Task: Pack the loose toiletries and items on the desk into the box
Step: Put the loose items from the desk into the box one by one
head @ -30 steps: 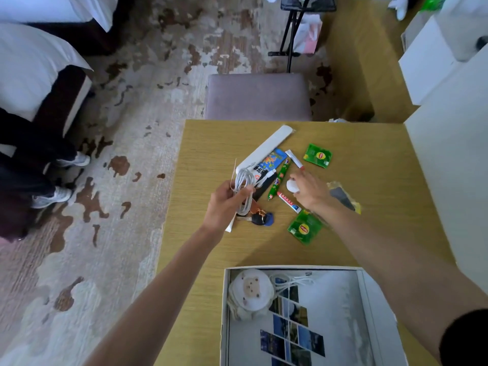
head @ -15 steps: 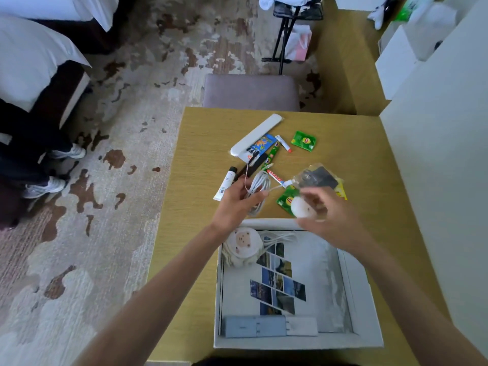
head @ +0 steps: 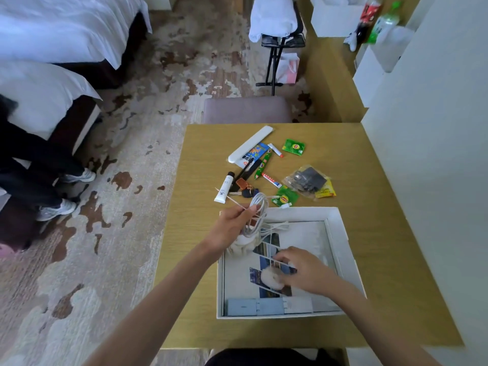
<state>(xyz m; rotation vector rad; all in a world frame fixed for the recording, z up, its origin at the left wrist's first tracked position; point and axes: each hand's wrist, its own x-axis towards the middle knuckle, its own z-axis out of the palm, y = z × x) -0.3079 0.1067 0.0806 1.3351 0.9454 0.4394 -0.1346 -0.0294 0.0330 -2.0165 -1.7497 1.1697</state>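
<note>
An open white box [head: 340,249] sits on the wooden desk [head: 375,233] in front of me. My left hand [head: 232,228] grips a coiled white cable [head: 260,210] and a thin stick above the box's far-left corner. Inside the box, my right hand [head: 303,270] rests low on a small round white object [head: 270,280]; the grip is blurred. Loose items lie beyond the box: a white tube [head: 224,187], a long white case [head: 250,147], keys [head: 247,192], green sachets [head: 293,147], small toothpaste tubes [head: 272,180] and a clear bag [head: 306,180].
The box also holds a round white pouch [head: 241,247], a white cord, and a grey-blue flat pack [head: 254,307]. A padded stool [head: 247,110] stands at the desk's far edge, a white wall unit on the right. A person's legs and shoes [head: 55,210] are on the carpet at left.
My right hand carried the round white object from above the desk down into the box. My left hand moved the cable and stick nearer, over the box's far-left corner.
</note>
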